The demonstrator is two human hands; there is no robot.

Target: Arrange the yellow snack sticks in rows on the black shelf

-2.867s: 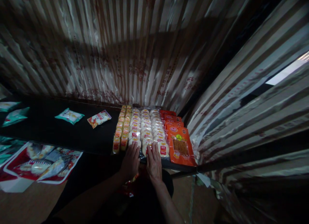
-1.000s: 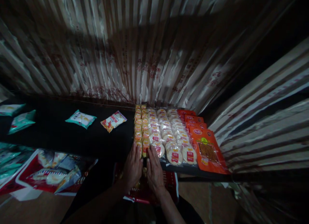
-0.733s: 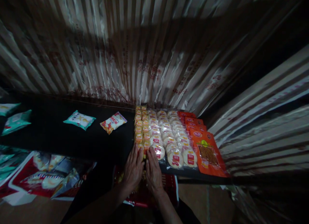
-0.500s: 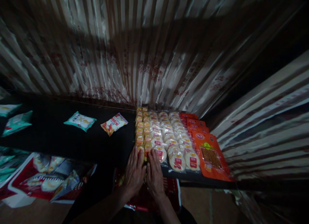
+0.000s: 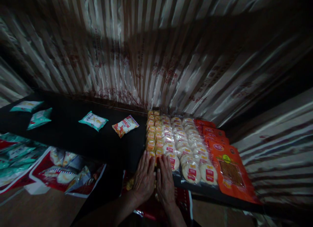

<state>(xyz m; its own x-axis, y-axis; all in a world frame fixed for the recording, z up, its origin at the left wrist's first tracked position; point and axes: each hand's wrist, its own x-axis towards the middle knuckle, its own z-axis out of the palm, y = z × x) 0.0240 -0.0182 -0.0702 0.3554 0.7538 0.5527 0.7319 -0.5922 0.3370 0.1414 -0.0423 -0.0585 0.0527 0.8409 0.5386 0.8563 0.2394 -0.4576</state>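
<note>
Two rows of small yellow-wrapped snack packets (image 5: 151,135) run from the back of the black table to its front edge. My left hand (image 5: 144,176) lies with fingers stretched over the front end of the left row. Beside it, my right hand (image 5: 165,181) rests with its fingers extended at the front of the other yellow row, close to the round crackers in clear wrap (image 5: 172,161). Both hands look open, palms down, thumbs near each other. Whatever lies under the palms is hidden.
Orange snack bags (image 5: 231,168) overlap at the right end. A white-and-orange bag (image 5: 125,125) and a teal-edged bag (image 5: 93,120) lie leftward on the black table (image 5: 66,129). Below stand red baskets (image 5: 102,178) of packets. A striped plastic sheet (image 5: 137,57) hangs behind.
The view has swung left, so the table and goods appear further right. Both hands stay at the front of the yellow rows, with almost the same pose.
</note>
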